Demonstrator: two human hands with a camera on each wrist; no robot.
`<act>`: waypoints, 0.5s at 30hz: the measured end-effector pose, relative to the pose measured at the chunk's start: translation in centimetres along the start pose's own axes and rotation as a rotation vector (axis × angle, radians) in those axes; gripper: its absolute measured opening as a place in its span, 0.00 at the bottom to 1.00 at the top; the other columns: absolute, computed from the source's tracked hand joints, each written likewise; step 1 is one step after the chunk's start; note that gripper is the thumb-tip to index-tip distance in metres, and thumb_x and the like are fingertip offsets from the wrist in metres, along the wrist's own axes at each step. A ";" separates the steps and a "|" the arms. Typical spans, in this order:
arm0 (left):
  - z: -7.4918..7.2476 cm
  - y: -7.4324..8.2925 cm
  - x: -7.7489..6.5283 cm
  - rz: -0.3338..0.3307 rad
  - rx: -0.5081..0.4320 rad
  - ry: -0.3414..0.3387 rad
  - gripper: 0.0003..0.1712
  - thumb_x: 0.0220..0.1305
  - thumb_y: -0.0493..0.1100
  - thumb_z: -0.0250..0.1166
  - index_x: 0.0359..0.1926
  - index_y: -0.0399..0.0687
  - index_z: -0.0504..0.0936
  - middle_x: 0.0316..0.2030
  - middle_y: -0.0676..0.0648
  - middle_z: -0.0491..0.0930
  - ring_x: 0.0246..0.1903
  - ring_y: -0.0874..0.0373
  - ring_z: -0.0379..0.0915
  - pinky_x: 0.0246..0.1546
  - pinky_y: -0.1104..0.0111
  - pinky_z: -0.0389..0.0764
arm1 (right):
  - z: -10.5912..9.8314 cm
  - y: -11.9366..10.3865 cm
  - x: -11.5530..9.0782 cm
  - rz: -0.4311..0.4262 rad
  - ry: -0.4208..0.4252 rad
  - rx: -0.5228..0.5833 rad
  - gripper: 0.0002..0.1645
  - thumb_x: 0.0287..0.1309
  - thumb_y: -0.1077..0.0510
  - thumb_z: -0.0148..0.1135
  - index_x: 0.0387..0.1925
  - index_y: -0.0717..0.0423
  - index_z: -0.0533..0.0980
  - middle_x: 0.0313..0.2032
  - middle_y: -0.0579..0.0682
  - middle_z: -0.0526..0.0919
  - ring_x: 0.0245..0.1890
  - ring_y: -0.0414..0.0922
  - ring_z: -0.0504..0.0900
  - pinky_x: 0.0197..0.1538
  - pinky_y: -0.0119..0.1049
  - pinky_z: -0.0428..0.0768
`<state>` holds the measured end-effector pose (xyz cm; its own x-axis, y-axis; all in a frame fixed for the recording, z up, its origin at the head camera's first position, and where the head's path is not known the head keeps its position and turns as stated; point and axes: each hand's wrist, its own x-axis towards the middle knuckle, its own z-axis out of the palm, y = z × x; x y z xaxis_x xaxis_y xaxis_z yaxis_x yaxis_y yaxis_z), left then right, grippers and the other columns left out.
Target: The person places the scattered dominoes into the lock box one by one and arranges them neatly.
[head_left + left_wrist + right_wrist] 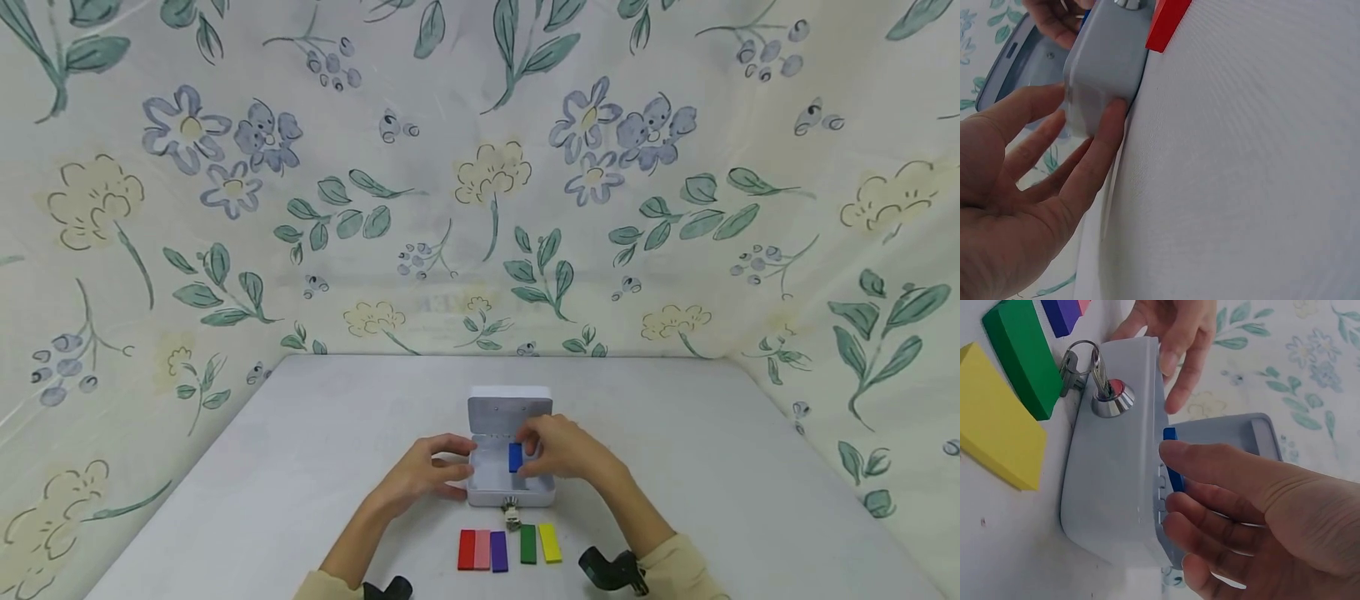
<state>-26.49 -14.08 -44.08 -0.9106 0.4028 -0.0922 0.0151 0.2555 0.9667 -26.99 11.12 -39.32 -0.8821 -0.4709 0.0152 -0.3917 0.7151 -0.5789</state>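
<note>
A small light-grey cash box (491, 499) stands on the table with its lid (510, 415) raised at the back. My right hand (566, 450) reaches over the box and pinches a blue block (515, 457) between thumb and fingers, upright inside it. In the right wrist view only the blue block's end (1170, 434) shows past the thumb. Spread fingers of my left hand (416, 477) touch the box's left side, with fingertips at the wall and rim. Keys (1073, 374) on a ring hang from the round lock (1114, 403) in the front wall.
In front of the box lie flat blocks in a row: red (466, 550), pink (482, 550), purple (498, 552), then green (528, 544) and yellow (551, 543). The white table (360, 392) meets a floral cloth (480, 250) at its back edge.
</note>
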 end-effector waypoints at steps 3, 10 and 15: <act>0.0 -0.1 0.0 -0.002 -0.005 -0.003 0.26 0.64 0.41 0.66 0.61 0.38 0.75 0.60 0.36 0.73 0.51 0.50 0.79 0.41 0.58 0.88 | 0.3 0.0 0.1 -0.001 -0.008 0.007 0.23 0.45 0.59 0.78 0.45 0.60 0.80 0.30 0.49 0.80 0.31 0.42 0.75 0.33 0.31 0.78; 0.0 -0.1 0.0 -0.003 -0.020 -0.013 0.26 0.64 0.40 0.66 0.61 0.37 0.74 0.60 0.35 0.72 0.50 0.50 0.79 0.41 0.57 0.88 | 1.0 -0.1 0.6 -0.026 -0.010 0.003 0.23 0.45 0.58 0.78 0.45 0.60 0.81 0.28 0.48 0.79 0.30 0.41 0.74 0.32 0.29 0.78; 0.0 -0.1 0.1 -0.001 -0.020 -0.013 0.26 0.64 0.40 0.66 0.61 0.38 0.74 0.60 0.36 0.72 0.50 0.50 0.79 0.41 0.57 0.88 | 1.4 -0.5 1.0 -0.049 -0.010 -0.011 0.23 0.45 0.58 0.78 0.45 0.60 0.81 0.28 0.48 0.79 0.29 0.40 0.74 0.32 0.27 0.77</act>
<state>-26.57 -14.13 -44.20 -0.9051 0.4142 -0.0957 0.0064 0.2384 0.9711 -27.31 9.55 -40.14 -0.8590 -0.5108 0.0353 -0.4375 0.6963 -0.5690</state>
